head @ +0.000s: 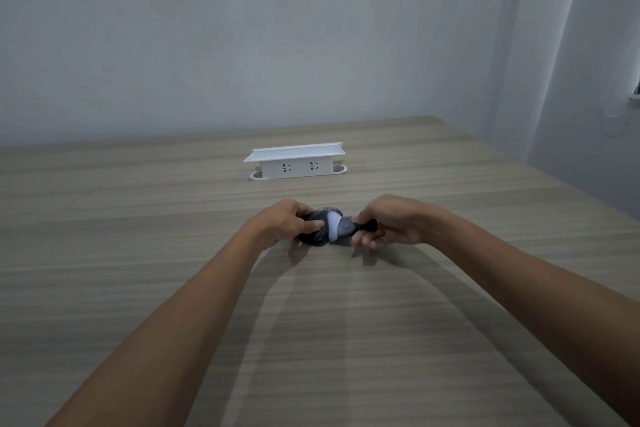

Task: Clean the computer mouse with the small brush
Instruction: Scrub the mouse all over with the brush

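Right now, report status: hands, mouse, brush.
Left hand gripping mouse on table. Right hand holding brush, bristles on mouse. Power strip beyond, clear of work.

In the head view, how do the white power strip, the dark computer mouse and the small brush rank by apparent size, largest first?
1. White plastic power strip, largest even though it is farthest.
2. Dark grey computer mouse, partly hidden by the left hand.
3. Small white-bristled brush with a black handle, partly covered by the right hand; its rank against the mouse is unsure.

Dark mouse (317, 230) on table, small brush (341, 227) touching it
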### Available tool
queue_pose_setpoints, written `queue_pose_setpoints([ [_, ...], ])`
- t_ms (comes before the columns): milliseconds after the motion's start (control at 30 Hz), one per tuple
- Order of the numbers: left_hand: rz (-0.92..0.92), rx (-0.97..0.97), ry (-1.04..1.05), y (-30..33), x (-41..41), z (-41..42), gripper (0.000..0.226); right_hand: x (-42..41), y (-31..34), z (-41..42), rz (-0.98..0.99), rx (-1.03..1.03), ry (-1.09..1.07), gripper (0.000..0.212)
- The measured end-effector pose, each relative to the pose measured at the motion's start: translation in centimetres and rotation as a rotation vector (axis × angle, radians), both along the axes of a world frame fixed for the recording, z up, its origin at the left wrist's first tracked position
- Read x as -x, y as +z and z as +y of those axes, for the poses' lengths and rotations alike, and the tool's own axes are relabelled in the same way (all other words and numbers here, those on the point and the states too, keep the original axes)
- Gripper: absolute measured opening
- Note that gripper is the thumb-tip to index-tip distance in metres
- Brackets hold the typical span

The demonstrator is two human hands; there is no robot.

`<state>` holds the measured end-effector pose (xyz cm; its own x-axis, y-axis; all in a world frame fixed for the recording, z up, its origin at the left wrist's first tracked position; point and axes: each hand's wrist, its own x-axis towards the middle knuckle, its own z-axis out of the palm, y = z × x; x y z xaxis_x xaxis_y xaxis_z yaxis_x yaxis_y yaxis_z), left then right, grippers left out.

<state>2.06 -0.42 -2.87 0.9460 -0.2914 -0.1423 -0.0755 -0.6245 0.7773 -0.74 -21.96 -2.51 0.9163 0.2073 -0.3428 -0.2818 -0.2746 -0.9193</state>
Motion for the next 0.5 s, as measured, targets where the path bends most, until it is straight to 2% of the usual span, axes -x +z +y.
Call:
queue_pose_setpoints([
  [67, 0.001, -0.006, 0.000, 0.08, 0.11, -0.05, 0.038, -0.54, -0.03, -0.41, -0.079, 0.005, -0.111, 0.019],
  [133, 0.000, -0.015, -0.003, 0.15, 0.09, -0.06, 0.038, -0.80, -0.19, -0.56, -0.130, 0.060, -0.128, 0.021],
  [333, 0.017, -0.013, -0.014, 0.07, -0.13, 0.09, 0.037, -0.20, -0.12, -0.15, -0.065, 0.100, 0.086, 0.019],
  [500, 0.018, -0.017, -0.014, 0.09, -0.23, 0.09, 0.039, -0.64, -0.37, -0.37, -0.156, 0.079, -0.096, 0.023],
])
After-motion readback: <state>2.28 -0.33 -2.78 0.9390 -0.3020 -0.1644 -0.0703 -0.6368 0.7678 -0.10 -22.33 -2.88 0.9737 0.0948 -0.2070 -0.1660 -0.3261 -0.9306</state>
